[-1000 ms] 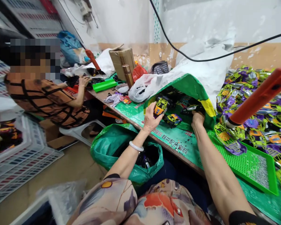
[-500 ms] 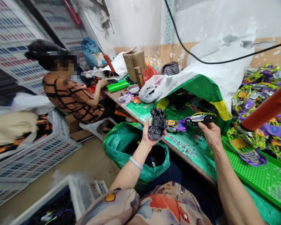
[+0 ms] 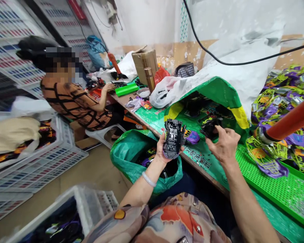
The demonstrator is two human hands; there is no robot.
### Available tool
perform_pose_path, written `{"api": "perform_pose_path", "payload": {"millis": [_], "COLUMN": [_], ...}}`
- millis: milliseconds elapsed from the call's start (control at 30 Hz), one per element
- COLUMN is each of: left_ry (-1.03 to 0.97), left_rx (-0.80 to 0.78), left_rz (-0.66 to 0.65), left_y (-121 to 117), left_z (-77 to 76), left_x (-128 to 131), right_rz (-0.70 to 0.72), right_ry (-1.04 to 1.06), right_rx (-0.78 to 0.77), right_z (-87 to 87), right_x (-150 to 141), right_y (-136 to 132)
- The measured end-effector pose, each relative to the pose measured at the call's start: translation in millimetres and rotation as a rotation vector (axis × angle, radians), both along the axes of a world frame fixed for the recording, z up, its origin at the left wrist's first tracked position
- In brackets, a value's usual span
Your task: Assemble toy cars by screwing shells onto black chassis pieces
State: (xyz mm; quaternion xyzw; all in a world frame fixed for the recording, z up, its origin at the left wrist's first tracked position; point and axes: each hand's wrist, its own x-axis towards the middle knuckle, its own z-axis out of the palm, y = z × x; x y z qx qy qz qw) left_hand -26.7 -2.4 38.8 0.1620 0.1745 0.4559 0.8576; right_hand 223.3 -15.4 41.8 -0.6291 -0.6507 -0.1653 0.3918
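My left hand (image 3: pixel 164 148) grips a toy car (image 3: pixel 174 137) turned upside down, its black chassis facing me, above the edge of the table (image 3: pixel 142 116). My right hand (image 3: pixel 224 143) holds a second toy car (image 3: pixel 209 126), dark with green marks, just right of the first. A purple toy car (image 3: pixel 192 137) lies on the green mat (image 3: pixel 200 158) between them. Behind stands an open green and yellow sack (image 3: pixel 212 92) with more toy cars inside.
A green bag (image 3: pixel 131 155) of toy parts hangs below the table edge. A green perforated tray (image 3: pixel 276 182), a pile of purple and green plastic frames (image 3: pixel 283 101) and an orange tool handle (image 3: pixel 291 119) lie right. A seated person (image 3: pixel 73 101) works at left beside white crates (image 3: pixel 40 162).
Both hands came out of the sack, each with a toy car, and drew toward me. The left car was turned chassis up. The right car now sits closer in my fingers.
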Motion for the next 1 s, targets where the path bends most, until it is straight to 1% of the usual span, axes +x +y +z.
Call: {"api": "perform_pose_path", "payload": {"millis": [100, 267, 467, 567, 633, 700, 800, 900, 967, 1000], "left_ry": [-0.015, -0.034, -0.002, 0.048, 0.117, 0.203, 0.324, 0.501, 0.704, 0.839], "left_rx": [0.003, -0.016, -0.029, -0.034, -0.051, -0.067, -0.025, 0.100, 0.177, 0.209], "left_rz": [-0.016, -0.014, 0.043, 0.091, 0.151, 0.220, 0.362, 0.540, 0.649, 0.699], "left_y": [-3, -7, -13, -16, -18, -18, -18, -15, -11, -9], "left_z": [-0.8, 0.1, -0.2, 1.3, 2.6, 3.1, 1.1, -3.4, -6.6, -8.0], "left_x": [1, 0, -2, -10, -21, -35, -58, -78, -91, -97], "right_rz": [0.023, 0.055, 0.077, 0.090, 0.108, 0.136, 0.222, 0.367, 0.469, 0.514], "right_ry": [-0.019, 0.021, 0.067, 0.099, 0.124, 0.163, 0.313, 0.591, 0.750, 0.794], "right_rx": [0.001, -0.042, -0.072, -0.105, -0.107, -0.072, 0.003, 0.020, -0.002, -0.017], "right_z": [2.6, 3.8, 4.6, 6.7, 7.4, 7.1, 7.3, 12.7, 17.5, 19.1], "right_x": [-10, -21, -23, -25, -26, -28, -36, -58, -82, -95], "right_y": [-4, -7, -7, -9, -10, -12, -19, -29, -34, -36]}}
